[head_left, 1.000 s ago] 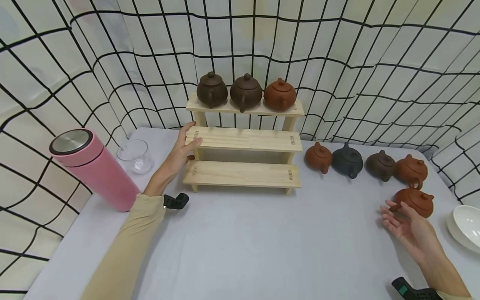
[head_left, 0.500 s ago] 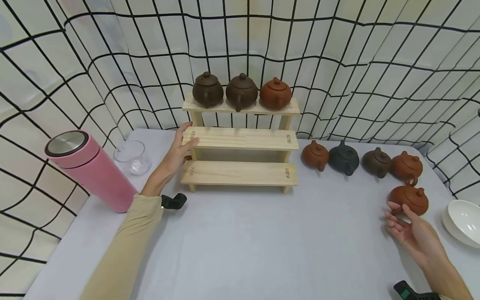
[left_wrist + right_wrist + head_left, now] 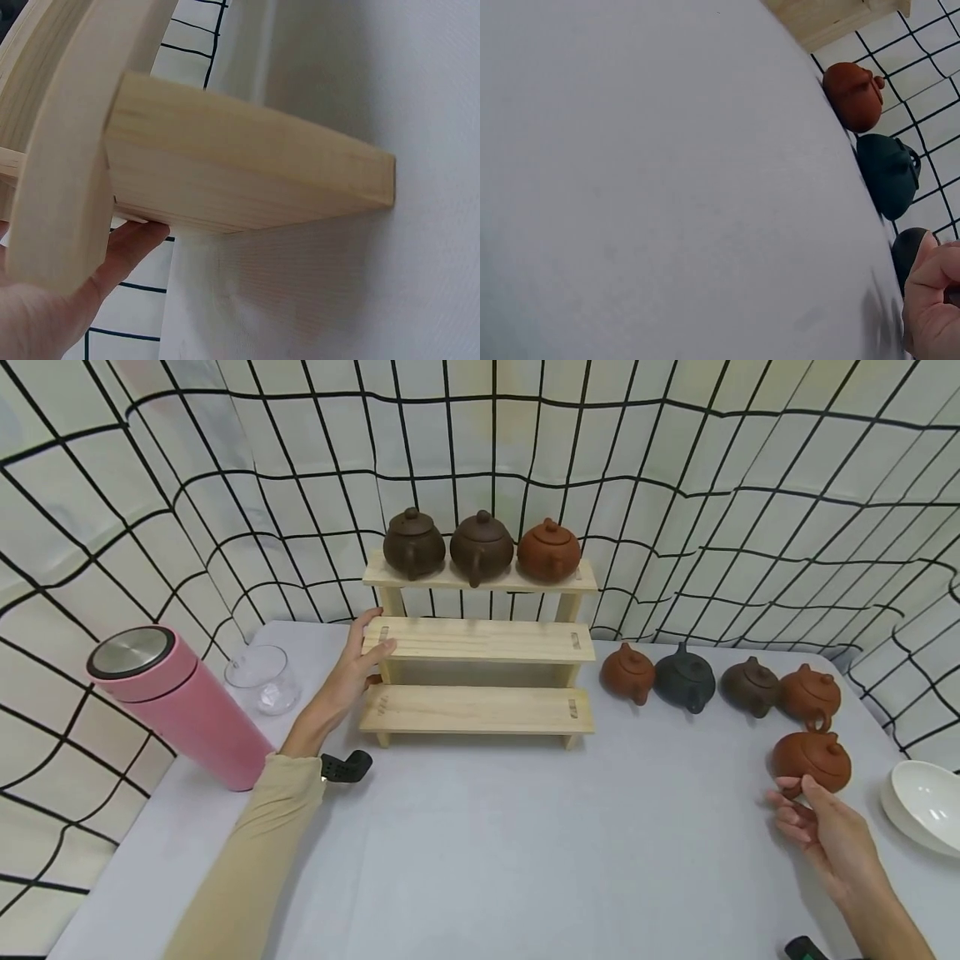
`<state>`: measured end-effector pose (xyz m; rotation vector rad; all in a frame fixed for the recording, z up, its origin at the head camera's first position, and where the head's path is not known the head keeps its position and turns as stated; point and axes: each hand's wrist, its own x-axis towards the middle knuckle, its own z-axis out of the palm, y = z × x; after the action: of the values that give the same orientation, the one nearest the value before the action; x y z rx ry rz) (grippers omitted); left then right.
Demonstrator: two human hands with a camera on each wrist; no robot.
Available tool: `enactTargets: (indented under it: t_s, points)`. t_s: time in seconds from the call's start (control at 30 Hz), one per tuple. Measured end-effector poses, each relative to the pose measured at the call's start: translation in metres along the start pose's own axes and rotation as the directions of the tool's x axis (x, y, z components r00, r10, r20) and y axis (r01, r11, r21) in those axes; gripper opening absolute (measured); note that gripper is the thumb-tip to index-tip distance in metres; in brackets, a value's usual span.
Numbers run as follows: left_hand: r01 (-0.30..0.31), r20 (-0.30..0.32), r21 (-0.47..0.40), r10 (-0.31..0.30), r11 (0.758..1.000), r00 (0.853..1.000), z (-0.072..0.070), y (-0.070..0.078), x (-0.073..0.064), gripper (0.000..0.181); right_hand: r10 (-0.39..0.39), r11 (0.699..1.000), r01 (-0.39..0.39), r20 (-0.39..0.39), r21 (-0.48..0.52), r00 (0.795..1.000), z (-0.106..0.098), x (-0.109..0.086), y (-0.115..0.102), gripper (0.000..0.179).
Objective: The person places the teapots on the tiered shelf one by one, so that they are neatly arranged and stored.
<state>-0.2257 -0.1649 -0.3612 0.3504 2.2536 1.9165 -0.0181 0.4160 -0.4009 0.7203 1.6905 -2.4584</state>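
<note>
Right grip (image 3: 834, 839) has curled inward since earlier frame, pinching near end of red-brown teapot (image 3: 813, 758) on table (image 3: 570, 843), near white bowl (image 3: 903, 810). Left grip (image 3: 345, 681) clasps left end of wooden rack (image 3: 480, 639), presumably steadying it.

White tabletop (image 3: 525, 860), fills most of the lower head frame; back edge runs across mid-frame, left edge slants to the lower left corner. Pale wall (image 3: 472, 435) behind it, wraps round both left and right sides. Black grid (image 3: 494, 443) over the wall, lines wavy, bending at the left and right corners. Faint yellowish tint upper right, bluish patch upper left. Light soft and even, blurry grey shadows on the white surface in both wrist views. Right wrist: tabletop takes most of the frame, grid tilted along the right edge.
</note>
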Motion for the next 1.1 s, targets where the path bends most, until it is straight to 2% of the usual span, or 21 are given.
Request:
enactTargets:
  t_s: [0.13, 0.23, 0.4, 0.5, 0.57, 0.77, 0.83, 1.0, 1.1]
  points:
    - [-0.006, -0.001, 0.003, 0.006, 1.000, 1.000, -0.003, 0.000, -0.001, 0.075, -0.079, 0.993, 0.077, -0.014, -0.094, 0.997, 0.014, -0.005, -0.001, 0.031]
    - [-0.010, -0.008, 0.014, 0.010, 1.000, 1.000, -0.004, 0.000, -0.001, 0.075, -0.174, 0.975, 0.176, 0.030, -0.136, 0.984, 0.031, -0.010, -0.005, 0.030]
    - [-0.012, -0.016, 0.022, 0.012, 1.000, 1.000, -0.005, 0.000, -0.002, 0.074, -0.325, 0.916, 0.351, 0.158, -0.192, 0.933, 0.068, -0.017, -0.012, 0.029]
    - [-0.007, -0.017, 0.015, 0.008, 1.000, 1.000, -0.005, -0.001, -0.003, 0.074, -0.364, 0.881, 0.417, 0.246, -0.221, 0.899, 0.094, -0.022, -0.015, 0.030]
    - [-0.006, -0.017, 0.015, 0.006, 1.000, 1.000, -0.005, -0.001, -0.003, 0.074, -0.365, 0.867, 0.442, 0.312, -0.231, 0.878, 0.113, -0.025, -0.015, 0.030]
    - [-0.009, -0.023, 0.029, 0.010, 1.000, 1.000, -0.006, -0.001, -0.005, 0.074, -0.304, 0.833, 0.475, 0.484, -0.282, 0.820, 0.181, -0.036, -0.015, 0.035]
    - [-0.008, -0.028, 0.031, 0.009, 0.999, 1.000, -0.006, -0.002, -0.005, 0.074, -0.280, 0.819, 0.493, 0.546, -0.293, 0.790, 0.204, -0.038, -0.015, 0.036]
    - [-0.034, -0.026, 0.029, 0.035, 0.999, 0.999, -0.005, -0.003, -0.003, 0.073, -0.212, 0.816, 0.495, 0.644, -0.297, 0.735, 0.256, -0.036, -0.013, 0.036]
    - [-0.044, -0.019, 0.034, 0.044, 0.998, 0.999, -0.004, -0.003, -0.002, 0.072, -0.169, 0.829, 0.470, 0.664, -0.304, 0.728, 0.285, -0.035, -0.010, 0.036]
